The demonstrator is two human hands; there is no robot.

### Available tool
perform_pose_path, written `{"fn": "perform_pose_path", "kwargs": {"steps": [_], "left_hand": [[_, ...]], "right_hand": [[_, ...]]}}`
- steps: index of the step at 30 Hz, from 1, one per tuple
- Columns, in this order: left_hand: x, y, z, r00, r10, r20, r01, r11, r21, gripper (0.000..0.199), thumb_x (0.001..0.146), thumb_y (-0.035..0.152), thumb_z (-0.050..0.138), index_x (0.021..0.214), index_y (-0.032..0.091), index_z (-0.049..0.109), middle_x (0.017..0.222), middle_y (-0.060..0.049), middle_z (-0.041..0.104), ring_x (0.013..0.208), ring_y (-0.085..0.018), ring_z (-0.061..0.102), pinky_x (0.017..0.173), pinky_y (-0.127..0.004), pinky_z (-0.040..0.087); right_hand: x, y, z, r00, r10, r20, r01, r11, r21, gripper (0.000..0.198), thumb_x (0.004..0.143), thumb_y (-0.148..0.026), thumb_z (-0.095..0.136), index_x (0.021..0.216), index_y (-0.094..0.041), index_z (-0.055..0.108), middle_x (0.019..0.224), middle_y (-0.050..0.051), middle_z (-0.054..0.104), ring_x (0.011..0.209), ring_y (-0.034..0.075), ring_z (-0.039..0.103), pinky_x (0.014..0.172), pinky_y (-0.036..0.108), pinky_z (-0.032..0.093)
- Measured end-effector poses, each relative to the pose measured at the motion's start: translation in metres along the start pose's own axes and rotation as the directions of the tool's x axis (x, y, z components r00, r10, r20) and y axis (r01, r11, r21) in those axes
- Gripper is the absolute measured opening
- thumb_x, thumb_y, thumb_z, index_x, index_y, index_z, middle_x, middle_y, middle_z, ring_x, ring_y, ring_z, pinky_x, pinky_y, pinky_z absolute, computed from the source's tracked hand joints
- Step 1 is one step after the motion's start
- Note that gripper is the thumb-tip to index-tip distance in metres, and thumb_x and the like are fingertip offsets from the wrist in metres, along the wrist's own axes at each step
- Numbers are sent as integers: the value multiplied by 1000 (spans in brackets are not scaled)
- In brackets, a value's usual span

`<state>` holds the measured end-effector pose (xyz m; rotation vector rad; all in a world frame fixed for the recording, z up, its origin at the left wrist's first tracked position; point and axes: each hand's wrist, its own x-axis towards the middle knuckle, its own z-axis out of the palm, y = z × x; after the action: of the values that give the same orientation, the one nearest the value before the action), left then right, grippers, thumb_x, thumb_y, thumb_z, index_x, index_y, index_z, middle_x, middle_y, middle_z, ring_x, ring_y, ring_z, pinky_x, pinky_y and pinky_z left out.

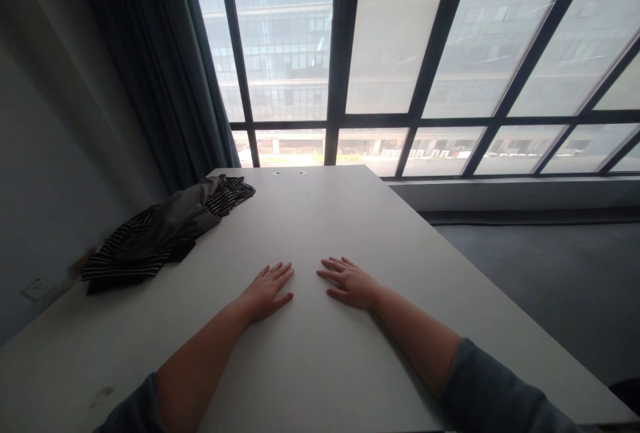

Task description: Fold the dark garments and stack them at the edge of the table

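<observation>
Both hands rest flat on a white table [320,213], a short gap between them. My left hand [267,292] has its fingers stretched out and slightly spread, pointing forward and right; nothing is in it. My right hand [350,284] lies palm down too, fingers apart and pointing left, holding nothing. Off to the left, along the table's wall side, lies a heap of clothes [173,220], dark grey and black with white stripes. The left hand is the nearer one to this heap, but does not touch it.
A dark curtain [150,66] hangs at the left beside large framed windows [290,40] past the table's far end. A wall socket [36,288] sits low at the left. The table's right edge drops to a grey floor [540,280].
</observation>
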<state>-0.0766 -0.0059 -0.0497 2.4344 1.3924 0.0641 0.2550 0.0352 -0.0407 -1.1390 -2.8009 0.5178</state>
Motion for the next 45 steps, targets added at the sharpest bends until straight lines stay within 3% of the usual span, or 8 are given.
{"fn": "perform_pose_path", "kwargs": {"steps": [12, 45], "left_hand": [[-2, 11, -10, 998, -45, 41, 45, 999, 0, 70, 106, 56, 40, 169, 28, 30, 177, -2, 18, 165, -24, 15, 134, -45, 9], [-2, 12, -12, 998, -51, 34, 52, 998, -30, 69, 105, 53, 44, 168, 28, 32, 176, -3, 20, 165, -24, 16, 134, -46, 9]], "right_hand": [[1, 4, 3, 1000, -18, -20, 19, 1000, 17, 64, 102, -58, 56, 162, -36, 47, 173, 7, 29, 160, 34, 29, 132, 56, 17], [3, -1, -1, 1000, 2, 11, -1, 1000, -13, 64, 102, -55, 56, 162, -34, 47, 173, 8, 30, 160, 34, 29, 131, 56, 18]]}}
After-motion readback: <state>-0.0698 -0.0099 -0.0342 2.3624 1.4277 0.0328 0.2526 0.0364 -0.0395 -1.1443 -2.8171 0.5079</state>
